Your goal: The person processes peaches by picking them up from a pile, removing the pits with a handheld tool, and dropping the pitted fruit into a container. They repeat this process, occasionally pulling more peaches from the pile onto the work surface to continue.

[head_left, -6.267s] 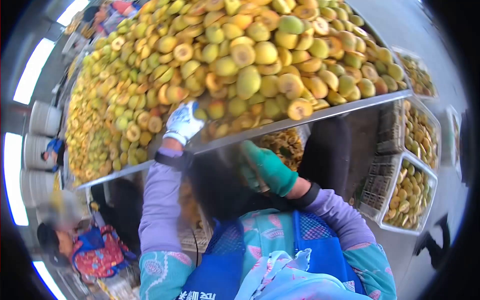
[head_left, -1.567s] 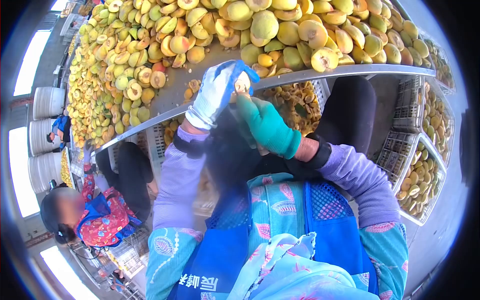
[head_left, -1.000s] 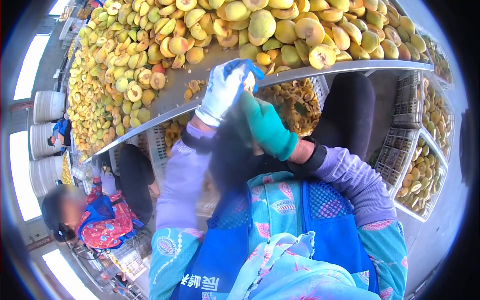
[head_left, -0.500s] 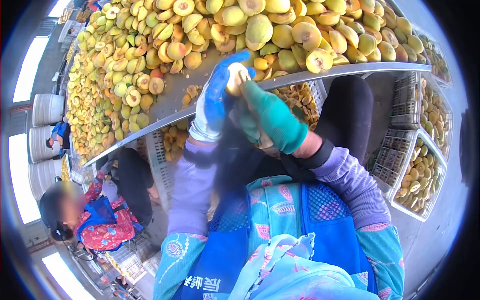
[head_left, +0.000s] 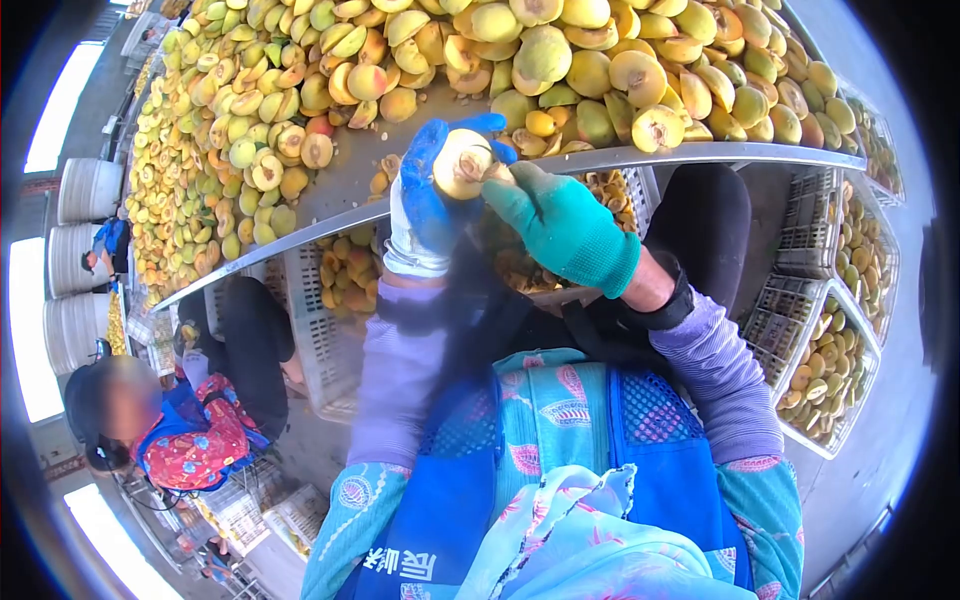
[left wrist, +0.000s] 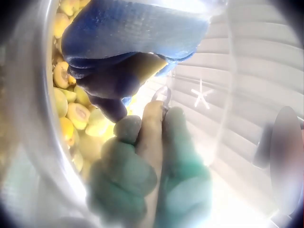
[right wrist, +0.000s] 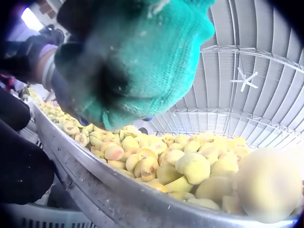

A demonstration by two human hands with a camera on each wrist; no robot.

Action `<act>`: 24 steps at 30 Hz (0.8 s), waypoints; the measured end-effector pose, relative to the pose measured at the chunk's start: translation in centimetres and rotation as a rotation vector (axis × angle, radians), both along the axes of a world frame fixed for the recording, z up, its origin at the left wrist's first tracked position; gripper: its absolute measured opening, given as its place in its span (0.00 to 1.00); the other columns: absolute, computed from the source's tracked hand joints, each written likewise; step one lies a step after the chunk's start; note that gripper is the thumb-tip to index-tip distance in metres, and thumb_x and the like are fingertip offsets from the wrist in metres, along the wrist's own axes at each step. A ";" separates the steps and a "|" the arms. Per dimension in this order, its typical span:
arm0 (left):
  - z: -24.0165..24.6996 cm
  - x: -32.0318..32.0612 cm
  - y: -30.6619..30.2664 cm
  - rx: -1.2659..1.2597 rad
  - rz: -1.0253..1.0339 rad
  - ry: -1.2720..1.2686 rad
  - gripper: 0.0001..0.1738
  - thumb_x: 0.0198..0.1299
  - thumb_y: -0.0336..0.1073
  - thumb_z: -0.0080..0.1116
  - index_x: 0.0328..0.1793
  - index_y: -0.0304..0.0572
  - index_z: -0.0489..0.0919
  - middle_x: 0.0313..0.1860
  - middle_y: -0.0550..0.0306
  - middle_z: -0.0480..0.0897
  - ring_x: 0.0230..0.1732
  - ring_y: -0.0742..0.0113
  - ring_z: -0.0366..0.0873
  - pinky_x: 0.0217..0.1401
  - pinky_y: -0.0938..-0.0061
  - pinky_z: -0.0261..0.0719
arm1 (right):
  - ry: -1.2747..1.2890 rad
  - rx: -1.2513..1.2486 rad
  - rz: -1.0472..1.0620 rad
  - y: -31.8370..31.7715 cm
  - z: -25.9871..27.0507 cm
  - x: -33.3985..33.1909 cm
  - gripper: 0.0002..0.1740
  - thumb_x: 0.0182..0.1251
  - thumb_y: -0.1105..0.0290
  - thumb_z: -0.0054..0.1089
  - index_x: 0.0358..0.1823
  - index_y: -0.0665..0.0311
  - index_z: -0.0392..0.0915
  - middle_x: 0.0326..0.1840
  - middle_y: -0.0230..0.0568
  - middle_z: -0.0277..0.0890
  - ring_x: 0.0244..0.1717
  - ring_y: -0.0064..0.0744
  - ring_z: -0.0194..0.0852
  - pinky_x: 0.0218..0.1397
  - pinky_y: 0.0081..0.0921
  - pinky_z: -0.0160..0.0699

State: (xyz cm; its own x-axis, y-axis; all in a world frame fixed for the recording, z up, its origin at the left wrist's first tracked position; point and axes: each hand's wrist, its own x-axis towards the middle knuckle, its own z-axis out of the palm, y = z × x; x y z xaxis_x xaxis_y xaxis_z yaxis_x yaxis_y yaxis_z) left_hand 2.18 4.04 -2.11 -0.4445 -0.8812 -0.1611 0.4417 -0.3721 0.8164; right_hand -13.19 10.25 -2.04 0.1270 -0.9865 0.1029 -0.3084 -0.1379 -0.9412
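In the head view my left hand (head_left: 420,210), in a white and blue glove, grips a pale cut fruit (head_left: 460,163) above the metal table's near edge. My right hand (head_left: 575,230), in a green glove, meets the fruit's right side. The left wrist view shows the green-gloved fingers (left wrist: 126,166) curled round a light handle (left wrist: 152,128) with a thin metal loop (left wrist: 163,93) at its end, just below the blue-gloved hand (left wrist: 133,35). Green glove fabric (right wrist: 142,57) fills the top of the right wrist view; the handle is hidden there.
Halved fruit (head_left: 540,55) is heaped on the table, whose metal rim (head_left: 700,153) runs between it and my lap. Crates of fruit (head_left: 820,375) stand on the right, another crate (head_left: 325,350) below the rim. At left are a seated person (head_left: 195,440) and white buckets (head_left: 75,335).
From the heap, my left hand has come to my right hand with a fruit. Over the last half second the fruit's cut face has come further into sight, and my right hand has shifted slightly right.
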 end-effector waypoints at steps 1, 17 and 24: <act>0.0 0.1 0.0 -0.022 -0.020 -0.001 0.31 0.72 0.50 0.34 0.54 0.26 0.77 0.41 0.47 0.83 0.40 0.63 0.80 0.46 0.75 0.78 | 0.017 -0.008 0.009 -0.1 -0.2 0.1 0.23 0.74 0.53 0.49 0.37 0.70 0.74 0.23 0.58 0.75 0.26 0.58 0.76 0.27 0.45 0.70; -0.9 -1.6 0.6 -0.904 0.324 -0.748 0.15 0.61 0.33 0.56 0.52 0.37 0.78 0.47 0.44 0.80 0.42 0.53 0.81 0.44 0.68 0.81 | -0.875 0.691 0.170 0.5 0.4 0.7 0.27 0.74 0.43 0.42 0.30 0.60 0.69 0.15 0.32 0.63 0.12 0.24 0.60 0.15 0.24 0.59; -1.1 0.5 -1.5 -1.093 0.094 -0.745 0.15 0.66 0.38 0.52 0.49 0.36 0.80 0.38 0.46 0.84 0.35 0.58 0.83 0.38 0.70 0.81 | -0.734 0.770 0.179 1.1 1.0 1.5 0.29 0.72 0.37 0.40 0.32 0.57 0.67 0.15 0.30 0.61 0.09 0.23 0.55 0.12 0.21 0.54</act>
